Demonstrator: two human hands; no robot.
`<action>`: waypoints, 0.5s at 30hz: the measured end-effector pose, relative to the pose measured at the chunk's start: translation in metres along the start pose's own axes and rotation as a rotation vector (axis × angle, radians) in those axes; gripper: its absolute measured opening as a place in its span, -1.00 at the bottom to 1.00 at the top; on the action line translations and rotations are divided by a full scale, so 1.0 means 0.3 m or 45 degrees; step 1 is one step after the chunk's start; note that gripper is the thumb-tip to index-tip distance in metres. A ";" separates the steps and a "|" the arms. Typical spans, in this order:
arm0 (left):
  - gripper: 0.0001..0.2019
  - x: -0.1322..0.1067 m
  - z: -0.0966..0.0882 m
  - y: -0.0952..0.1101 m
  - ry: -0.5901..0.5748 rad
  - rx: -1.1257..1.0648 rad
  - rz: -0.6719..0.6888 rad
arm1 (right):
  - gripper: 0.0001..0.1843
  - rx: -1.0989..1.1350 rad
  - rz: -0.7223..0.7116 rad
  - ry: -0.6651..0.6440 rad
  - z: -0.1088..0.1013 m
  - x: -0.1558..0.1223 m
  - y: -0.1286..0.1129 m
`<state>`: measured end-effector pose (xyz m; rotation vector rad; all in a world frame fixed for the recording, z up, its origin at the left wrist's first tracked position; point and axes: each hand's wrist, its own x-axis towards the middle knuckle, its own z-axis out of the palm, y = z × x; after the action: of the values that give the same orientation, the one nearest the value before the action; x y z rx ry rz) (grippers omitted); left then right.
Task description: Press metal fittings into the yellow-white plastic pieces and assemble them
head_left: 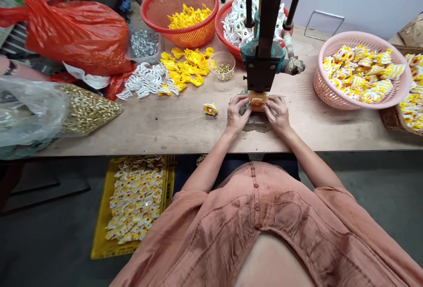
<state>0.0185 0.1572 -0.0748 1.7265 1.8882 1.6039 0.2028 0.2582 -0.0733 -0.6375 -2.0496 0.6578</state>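
Under the head of a green press (pixel 262 71), both hands grip a small yellow, orange and white plastic piece (pixel 257 103) from its two sides. My left hand (pixel 237 113) pinches its left edge between thumb and fingers. On the other side, my right hand (pixel 278 112) does the same at the right edge. The piece sits at the press's base (pixel 257 124), partly hidden by the fingertips. A yellow and white fish-shaped toy part (pixel 210 109) lies on the tabletop left of my left hand.
Loose yellow parts (pixel 187 67), white parts (pixel 148 79) and a cup of brass bits (pixel 224 72) lie left of the press. A pink basket (pixel 355 100) of finished-looking pieces stands right. Red baskets (pixel 155 14) stand behind; a yellow crate (pixel 99 234) is below.
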 end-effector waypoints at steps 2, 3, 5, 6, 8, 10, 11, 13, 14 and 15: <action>-0.79 0.013 -0.011 0.000 -0.057 0.038 0.003 | -0.70 0.025 -0.015 -0.040 -0.017 0.014 0.005; -0.79 0.021 -0.017 0.002 -0.092 0.063 -0.006 | -0.70 0.040 -0.024 -0.051 -0.025 0.020 0.007; -0.81 0.034 -0.026 0.006 -0.148 0.106 -0.025 | -0.67 0.075 -0.035 -0.066 -0.038 0.027 0.010; -0.80 0.036 -0.030 0.008 -0.165 0.120 -0.031 | -0.65 0.105 -0.024 -0.081 -0.045 0.030 0.013; -0.66 0.024 -0.037 0.010 -0.201 0.135 -0.041 | -0.60 0.216 0.092 -0.098 -0.064 0.044 0.025; -0.21 -0.005 -0.039 0.004 -0.293 0.142 -0.061 | -0.52 0.387 0.359 -0.029 -0.093 0.091 0.048; 0.06 -0.023 -0.039 -0.002 -0.361 0.143 -0.072 | -0.48 0.483 0.518 0.032 -0.112 0.135 0.061; 0.44 -0.055 -0.033 -0.020 -0.500 0.147 -0.082 | -0.41 0.665 0.778 0.102 -0.156 0.267 0.078; 0.52 -0.066 -0.029 -0.030 -0.549 0.152 -0.080 | -0.37 0.740 0.854 0.077 -0.181 0.351 0.074; 0.55 -0.072 -0.025 -0.040 -0.577 0.159 -0.077 | -0.34 0.798 0.898 0.019 -0.210 0.441 0.057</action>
<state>0.0128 0.1386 -0.0918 1.8616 1.8166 0.9797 0.1944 0.3701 0.0225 -0.9664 -1.4384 1.6067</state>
